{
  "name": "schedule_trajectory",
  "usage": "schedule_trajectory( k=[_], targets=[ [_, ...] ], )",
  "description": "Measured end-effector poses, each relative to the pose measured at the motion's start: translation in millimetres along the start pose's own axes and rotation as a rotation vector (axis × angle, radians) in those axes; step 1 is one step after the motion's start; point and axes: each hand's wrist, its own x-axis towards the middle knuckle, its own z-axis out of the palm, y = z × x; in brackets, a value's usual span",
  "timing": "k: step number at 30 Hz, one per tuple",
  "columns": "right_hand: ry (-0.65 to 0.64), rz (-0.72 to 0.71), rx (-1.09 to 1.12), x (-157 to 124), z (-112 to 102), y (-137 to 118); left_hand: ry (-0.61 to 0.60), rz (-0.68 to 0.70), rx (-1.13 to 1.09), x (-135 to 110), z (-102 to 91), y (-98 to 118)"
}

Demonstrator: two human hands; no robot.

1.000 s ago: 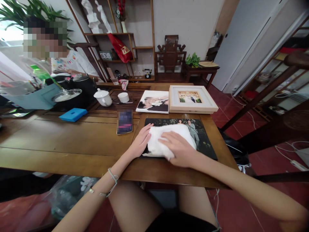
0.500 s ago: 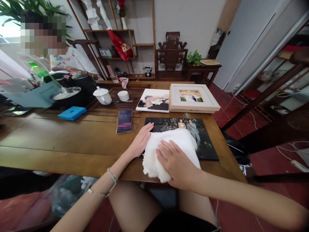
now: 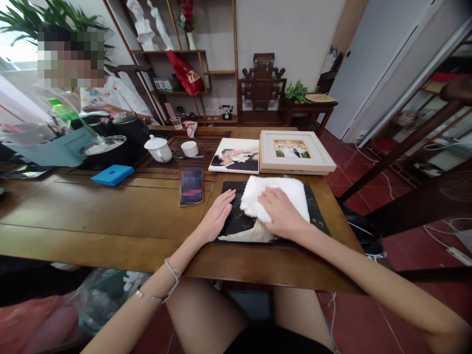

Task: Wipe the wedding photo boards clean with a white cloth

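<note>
My left hand [image 3: 217, 216], fingers open, lies along the left edge of the black rectangular printed panel [image 3: 236, 221], apparently steadying it | My right hand [image 3: 283, 215] rests atop the folded white fluffy cloth [image 3: 295, 194]; whether gripping, I cannot tell | Cloth on panel, brown wooden counter [image 3: 140, 211]

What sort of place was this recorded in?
Likely a tea room or home sitting area: a lidded white cup stands on the wooden table, with a carved chair and a display shelf with white statuettes beyond.

"03" on calendar [image 3: 162, 84], "7" on cloth [image 3: 185, 71]
</note>
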Motion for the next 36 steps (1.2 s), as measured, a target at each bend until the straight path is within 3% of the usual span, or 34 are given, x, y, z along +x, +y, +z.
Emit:
schedule_trajectory(
  k=[3, 6, 9, 13, 16, 20, 24, 27, 30, 36],
  targets=[
    [-0.101, -0.216, 0.023, -31, 0, -39, 0.003, 0.004, -0.018, 0, 0.4, 0],
    [-0.136, -0.342, 0.100, -47, -2, -48, 0.004, 0.001, -0.030, 0, 0.5, 0],
    [-0.078, -0.272, 0.161, -36, 0, -17, -0.001, -0.008, -0.022, 0, 0.3, 1],
    [0.106, -0.032, 0.128, -2, 4, 45, -0.003, -0.012, -0.008, 0, -0.3, 2],
    [0.177, 0.090, 0.089, 13, 7, 66, -0.004, -0.008, -0.004, 0, -0.7, 3],
    [0.091, 0.009, 0.064, -1, 7, 38, 0.002, -0.011, -0.005, 0, -0.3, 3],
    [-0.075, -0.252, 0.145, -38, 1, -15, -0.005, -0.009, -0.007, 0, -0.1, 2],
    [-0.154, -0.400, 0.215, -53, -3, -30, -0.009, -0.011, -0.008, 0, -0.4, 3],
    [-0.134, -0.343, 0.238, -46, -3, -9, -0.011, -0.016, -0.002, 0, -0.6, 2],
    [0.117, 0.003, 0.133, -14, 0, 72, -0.030, 0.056, 0.016, 0, -1.3, -4]
  ],
)
